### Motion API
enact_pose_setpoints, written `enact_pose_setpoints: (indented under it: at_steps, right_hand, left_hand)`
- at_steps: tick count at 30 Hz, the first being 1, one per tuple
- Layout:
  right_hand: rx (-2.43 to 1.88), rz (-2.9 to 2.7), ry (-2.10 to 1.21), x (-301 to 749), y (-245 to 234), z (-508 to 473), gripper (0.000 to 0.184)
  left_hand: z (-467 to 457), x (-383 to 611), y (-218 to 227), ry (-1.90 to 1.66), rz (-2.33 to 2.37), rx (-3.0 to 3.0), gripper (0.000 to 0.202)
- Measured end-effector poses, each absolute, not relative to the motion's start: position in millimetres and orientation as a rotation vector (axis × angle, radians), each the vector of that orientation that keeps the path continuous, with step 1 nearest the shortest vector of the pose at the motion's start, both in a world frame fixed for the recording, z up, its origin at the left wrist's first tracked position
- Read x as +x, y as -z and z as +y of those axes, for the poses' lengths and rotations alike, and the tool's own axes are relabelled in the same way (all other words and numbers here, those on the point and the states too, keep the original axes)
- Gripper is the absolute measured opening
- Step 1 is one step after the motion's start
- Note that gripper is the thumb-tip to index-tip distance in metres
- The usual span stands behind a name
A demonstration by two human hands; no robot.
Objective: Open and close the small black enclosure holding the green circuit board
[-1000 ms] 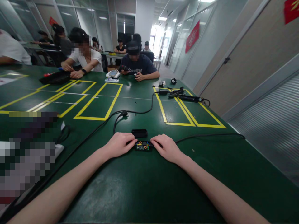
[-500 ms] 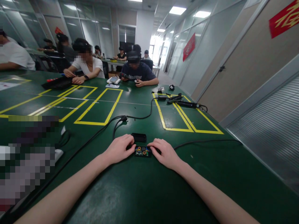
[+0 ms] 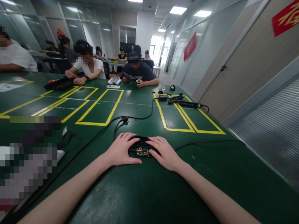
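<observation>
A small open black case with a circuit board [image 3: 142,152] lies on the green table [image 3: 149,193] right in front of me. Orange coils show on the board. Its black cover [image 3: 140,139] lies just behind it, touching. My left hand [image 3: 121,150] curls its fingers over the cover's left end, with the thumb at the case's front. My right hand [image 3: 162,152] lays its fingers over the cover's right end and the right side of the case. A black cable [image 3: 210,141] runs off to the right from under my right hand.
Another black cable [image 3: 123,119] crosses the table toward tools and a charger [image 3: 184,103] at the far right. Yellow tape rectangles [image 3: 100,107] mark the surface. Several people sit at the far end. A blurred-out patch [image 3: 28,155] covers the left.
Both hands have slid forward from the sides of the board, and their fingers now close over the black cover. The cover sits nearer the case. The view tilted slightly.
</observation>
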State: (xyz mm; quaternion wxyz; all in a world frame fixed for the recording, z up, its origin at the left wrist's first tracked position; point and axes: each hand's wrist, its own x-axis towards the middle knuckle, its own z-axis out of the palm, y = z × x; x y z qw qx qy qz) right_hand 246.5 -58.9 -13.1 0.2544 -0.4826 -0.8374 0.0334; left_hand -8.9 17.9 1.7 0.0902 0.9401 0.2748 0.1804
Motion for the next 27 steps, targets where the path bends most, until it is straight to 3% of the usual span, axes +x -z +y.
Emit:
enact_pose_setpoints:
  at_steps: [3, 15, 27]
  right_hand:
    - [-1.266, -2.274, -0.106, 246.8, 11.5, -59.4, 0.031]
    - [-1.160, -2.129, -0.249, 245.3, 7.0, -63.0, 0.026]
    - [-1.055, -2.071, -0.259, 245.1, 4.2, -65.6, 0.024]
  left_hand:
    - [15.0, -6.4, -4.2, -0.579, 0.794, 2.756, 0.080]
    - [12.0, -6.7, -2.9, -0.674, 0.706, 2.609, 0.090]
    - [10.7, -6.4, -5.3, -0.703, 0.616, 2.541, 0.074]
